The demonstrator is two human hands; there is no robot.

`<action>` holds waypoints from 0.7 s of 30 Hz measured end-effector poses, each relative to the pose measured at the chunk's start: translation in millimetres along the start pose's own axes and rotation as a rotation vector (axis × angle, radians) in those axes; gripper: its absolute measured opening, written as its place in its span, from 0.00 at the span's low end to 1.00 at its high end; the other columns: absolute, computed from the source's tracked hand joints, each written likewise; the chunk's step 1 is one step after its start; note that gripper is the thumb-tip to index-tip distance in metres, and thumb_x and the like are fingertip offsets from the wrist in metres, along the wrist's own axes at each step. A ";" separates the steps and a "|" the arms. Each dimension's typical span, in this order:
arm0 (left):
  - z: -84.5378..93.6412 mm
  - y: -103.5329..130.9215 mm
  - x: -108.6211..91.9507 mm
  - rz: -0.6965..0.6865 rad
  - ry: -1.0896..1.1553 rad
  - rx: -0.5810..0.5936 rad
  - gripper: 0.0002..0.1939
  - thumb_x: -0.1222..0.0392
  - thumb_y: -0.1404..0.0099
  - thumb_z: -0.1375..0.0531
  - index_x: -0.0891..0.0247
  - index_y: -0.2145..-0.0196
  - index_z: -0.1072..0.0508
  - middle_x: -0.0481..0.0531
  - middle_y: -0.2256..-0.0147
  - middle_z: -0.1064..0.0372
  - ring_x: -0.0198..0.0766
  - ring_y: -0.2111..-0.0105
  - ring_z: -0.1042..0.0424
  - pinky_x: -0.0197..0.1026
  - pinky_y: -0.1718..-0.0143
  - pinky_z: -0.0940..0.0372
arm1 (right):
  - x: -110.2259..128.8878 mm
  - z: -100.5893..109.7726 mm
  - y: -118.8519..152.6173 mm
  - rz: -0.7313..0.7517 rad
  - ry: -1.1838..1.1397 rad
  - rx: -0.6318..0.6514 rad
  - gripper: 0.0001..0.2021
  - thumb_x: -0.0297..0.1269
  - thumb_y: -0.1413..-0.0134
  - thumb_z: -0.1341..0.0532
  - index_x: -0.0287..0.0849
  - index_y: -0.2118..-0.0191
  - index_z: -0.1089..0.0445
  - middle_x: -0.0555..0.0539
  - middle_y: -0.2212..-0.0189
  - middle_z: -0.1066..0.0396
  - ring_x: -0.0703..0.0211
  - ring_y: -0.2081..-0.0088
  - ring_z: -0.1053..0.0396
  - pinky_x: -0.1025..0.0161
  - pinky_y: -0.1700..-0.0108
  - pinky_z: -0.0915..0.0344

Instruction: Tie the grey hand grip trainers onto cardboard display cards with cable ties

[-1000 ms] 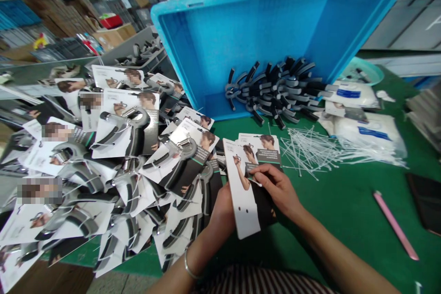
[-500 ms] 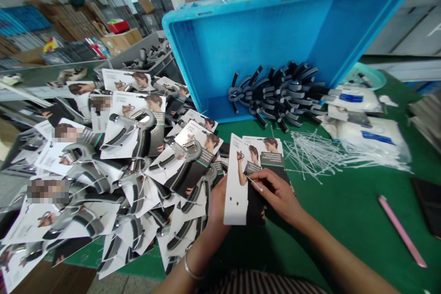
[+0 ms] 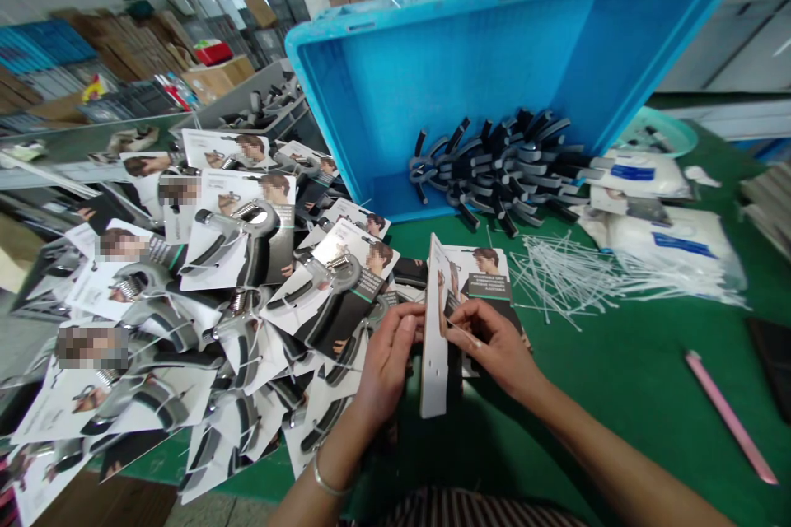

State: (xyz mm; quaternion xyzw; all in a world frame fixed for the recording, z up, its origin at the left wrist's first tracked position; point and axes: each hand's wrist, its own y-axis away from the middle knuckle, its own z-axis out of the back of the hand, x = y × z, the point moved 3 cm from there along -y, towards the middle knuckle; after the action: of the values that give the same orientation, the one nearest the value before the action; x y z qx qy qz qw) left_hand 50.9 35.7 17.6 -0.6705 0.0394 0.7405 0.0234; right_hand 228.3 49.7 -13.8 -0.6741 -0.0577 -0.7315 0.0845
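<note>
A printed backing card [image 3: 434, 362] stands nearly edge-on between my hands. My left hand [image 3: 390, 358] holds it from the left, its fingertips partly hidden behind the card. On the other side, my right hand [image 3: 494, 342] pinches a thin white cable tie [image 3: 468, 336] against the card's printed face; the tie's far end is hidden. Just behind lies a stack of like cards [image 3: 485, 268] on the green table. To the left are heaped many cards with grey and black hand grips [image 3: 337, 280] tied to them.
A blue crate [image 3: 445, 58] lies tipped on its side with loose hand grips [image 3: 512, 165] spilling from it. Loose white cable ties [image 3: 562, 276] and plastic bags of ties [image 3: 673, 243] lie right of the cards. A pink cutter-like stick [image 3: 732, 420] rests on the green table [image 3: 618, 395].
The card has turned from facing me to almost edge-on. My left hand has come out from behind it to its left side. My right hand still pinches the tie.
</note>
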 end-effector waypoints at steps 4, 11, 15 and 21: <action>4.5 1.3 -14.0 -0.004 0.025 0.173 0.26 0.42 0.30 0.52 0.63 0.46 0.33 0.59 0.53 0.26 0.47 0.59 0.27 0.43 0.58 0.35 | 6.0 -3.0 2.6 -0.006 0.105 -0.039 0.07 0.40 0.41 0.38 0.42 0.68 0.32 0.51 0.71 0.34 0.61 0.70 0.37 0.64 0.66 0.41; 16.6 -7.1 -18.8 0.158 0.010 0.119 0.16 0.52 0.34 0.41 0.60 0.52 0.28 0.52 0.58 0.25 0.40 0.62 0.28 0.35 0.63 0.37 | 7.7 -2.2 4.9 -0.023 0.093 0.044 0.09 0.41 0.41 0.39 0.42 0.68 0.33 0.51 0.72 0.35 0.61 0.70 0.38 0.64 0.66 0.41; 25.2 -11.2 -4.6 0.205 0.055 0.038 0.14 0.53 0.36 0.38 0.61 0.55 0.26 0.51 0.62 0.24 0.36 0.67 0.28 0.33 0.68 0.38 | 8.9 7.4 14.6 -0.094 -0.147 0.190 0.09 0.42 0.40 0.39 0.42 0.67 0.34 0.51 0.71 0.33 0.63 0.70 0.37 0.65 0.67 0.40; 22.2 -10.2 9.9 0.239 0.142 0.018 0.14 0.53 0.38 0.36 0.62 0.58 0.25 0.50 0.67 0.23 0.34 0.71 0.28 0.32 0.71 0.38 | -4.4 45.8 25.2 -0.192 -0.184 0.034 0.10 0.44 0.40 0.39 0.43 0.67 0.33 0.51 0.73 0.33 0.65 0.74 0.38 0.66 0.71 0.41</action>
State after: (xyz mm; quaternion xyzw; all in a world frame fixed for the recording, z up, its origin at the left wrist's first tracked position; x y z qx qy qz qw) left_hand 28.8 47.7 9.7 -0.7114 0.1273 0.6884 -0.0619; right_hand 278.5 34.3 -15.1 -0.7281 -0.1419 -0.6703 0.0198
